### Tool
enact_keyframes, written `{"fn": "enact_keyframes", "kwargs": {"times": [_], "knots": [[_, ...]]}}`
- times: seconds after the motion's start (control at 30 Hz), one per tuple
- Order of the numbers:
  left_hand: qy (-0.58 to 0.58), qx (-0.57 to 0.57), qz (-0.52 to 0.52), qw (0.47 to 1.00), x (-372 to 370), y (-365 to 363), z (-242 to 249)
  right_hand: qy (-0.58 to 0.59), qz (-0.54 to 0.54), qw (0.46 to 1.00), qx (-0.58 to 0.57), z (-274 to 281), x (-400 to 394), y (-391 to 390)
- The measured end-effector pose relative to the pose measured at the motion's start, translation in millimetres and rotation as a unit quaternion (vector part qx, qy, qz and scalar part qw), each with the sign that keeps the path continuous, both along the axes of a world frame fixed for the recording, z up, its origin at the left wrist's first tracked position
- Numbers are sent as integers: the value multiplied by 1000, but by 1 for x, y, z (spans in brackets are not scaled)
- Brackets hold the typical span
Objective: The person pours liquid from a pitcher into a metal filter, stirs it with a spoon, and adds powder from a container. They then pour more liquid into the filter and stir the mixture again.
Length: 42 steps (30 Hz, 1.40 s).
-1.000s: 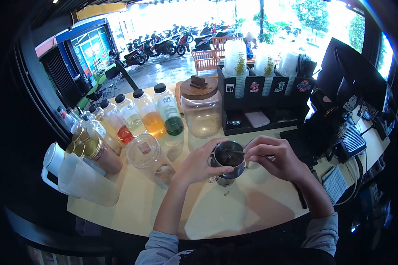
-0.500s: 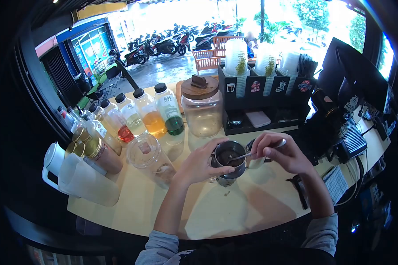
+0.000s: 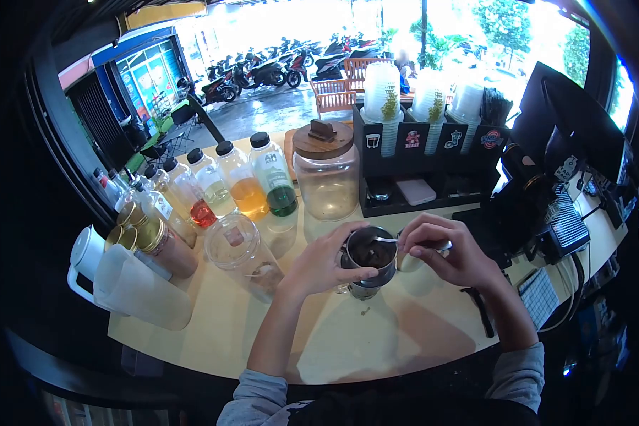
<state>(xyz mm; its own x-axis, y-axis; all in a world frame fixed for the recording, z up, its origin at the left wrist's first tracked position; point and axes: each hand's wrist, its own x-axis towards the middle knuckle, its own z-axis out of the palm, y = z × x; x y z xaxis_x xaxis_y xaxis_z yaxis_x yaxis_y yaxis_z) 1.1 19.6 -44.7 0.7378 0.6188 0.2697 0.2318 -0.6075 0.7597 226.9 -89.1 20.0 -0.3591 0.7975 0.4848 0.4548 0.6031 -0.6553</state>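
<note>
A dark metal cup (image 3: 392, 270) with dark contents sits on top of a glass mug (image 3: 364, 292) in the middle of the counter. Thumb and fingers of my left hand (image 3: 318, 261) are closed around the cup's left side and rim. In my right hand (image 3: 458, 250) is a metal spoon (image 3: 386, 240), pinched by the handle, its tip inside the cup. The mug is partly hidden beneath the cup. To the left of my left hand stands a clear lidded jar (image 3: 240, 248) with something brown at its bottom.
Several syrup bottles (image 3: 246, 197) stand in a row at the back left, before two white pitchers (image 3: 138, 291). A large wooden-lidded glass jar (image 3: 326, 181) and a black cup organizer (image 3: 433, 167) are behind the cup. A checked cloth (image 3: 539, 298) lies at right.
My right hand has shifted slightly and lowered the spoon's handle, so the spoon lies flatter over the rim. My left hand keeps its hold on the cup.
</note>
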Motion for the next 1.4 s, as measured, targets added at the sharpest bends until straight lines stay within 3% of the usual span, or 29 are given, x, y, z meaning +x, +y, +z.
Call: {"fn": "enact_keyframes", "kwargs": {"times": [0.27, 0.33, 0.43, 0.77, 1.4], "knots": [[7, 12, 1, 1000, 0, 0, 3, -167, -16, 977, 132, -5, -14, -17], [5, 25, -2, 1000, 0, 0, 1, -168, 4, 979, 117, -9, -17, -16], [8, 15, -13, 1000, -1, 1, 3, -236, 15, 951, 200, -12, -17, -16], [19, 9, -9, 1000, -1, -1, 6, -266, 6, 944, 195, -15, -25, -23], [26, 6, -8, 1000, -1, 0, 5, -206, -23, 963, 171, -3, -16, -22]]}}
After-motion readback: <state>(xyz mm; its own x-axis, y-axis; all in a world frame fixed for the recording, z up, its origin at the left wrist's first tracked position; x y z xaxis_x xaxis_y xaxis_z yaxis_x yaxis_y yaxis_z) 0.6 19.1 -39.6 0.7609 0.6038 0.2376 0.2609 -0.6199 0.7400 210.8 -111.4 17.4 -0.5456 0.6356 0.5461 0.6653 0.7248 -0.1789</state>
